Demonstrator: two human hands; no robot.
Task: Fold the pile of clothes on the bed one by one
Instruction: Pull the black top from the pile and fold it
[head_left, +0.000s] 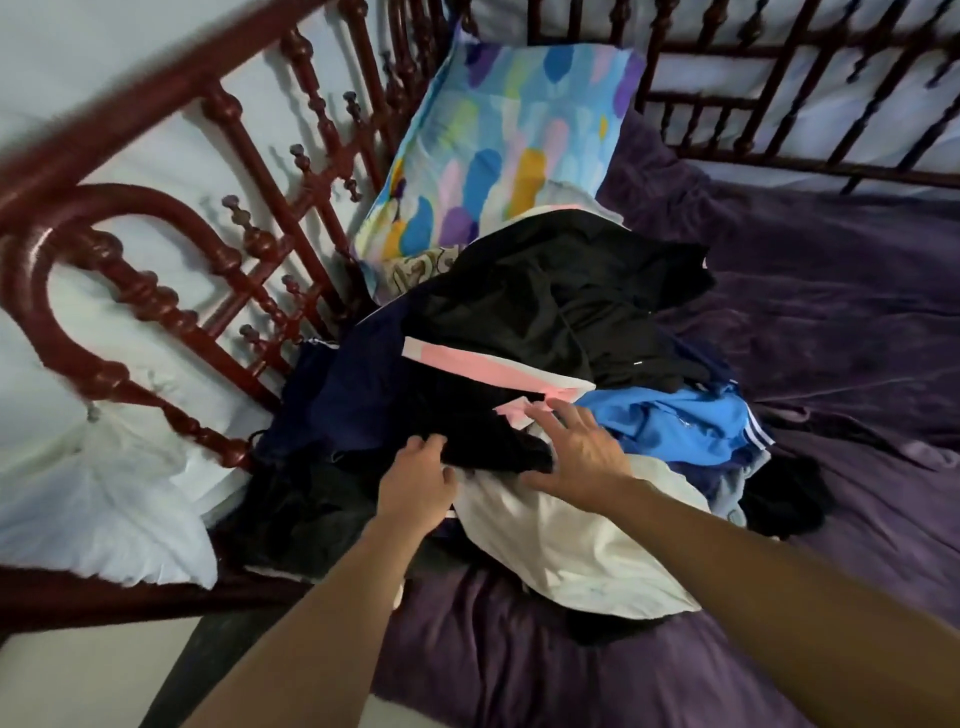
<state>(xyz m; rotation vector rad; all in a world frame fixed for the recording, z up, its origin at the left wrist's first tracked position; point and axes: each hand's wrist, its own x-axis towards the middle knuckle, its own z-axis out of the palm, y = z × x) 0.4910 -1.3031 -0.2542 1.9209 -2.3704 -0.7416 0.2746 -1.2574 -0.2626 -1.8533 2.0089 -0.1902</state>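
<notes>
A heap of clothes (545, 332) lies on the purple bed sheet (831, 312) near the headboard. On top is a black garment with a pink and white stripe (488, 371); beside it are a bright blue striped piece (685, 421), a cream one (566, 540) and dark navy ones. My left hand (415, 483) pinches the near edge of the black garment. My right hand (576, 447) hovers flat over the same garment and the cream cloth, fingers spread, holding nothing.
A colourful patterned pillow (498, 150) leans against the dark red wooden headboard (249, 244) behind the heap. A side rail (779, 104) runs along the far side. A white cloth (104, 519) hangs at the left. Bare sheet lies to the right and in front.
</notes>
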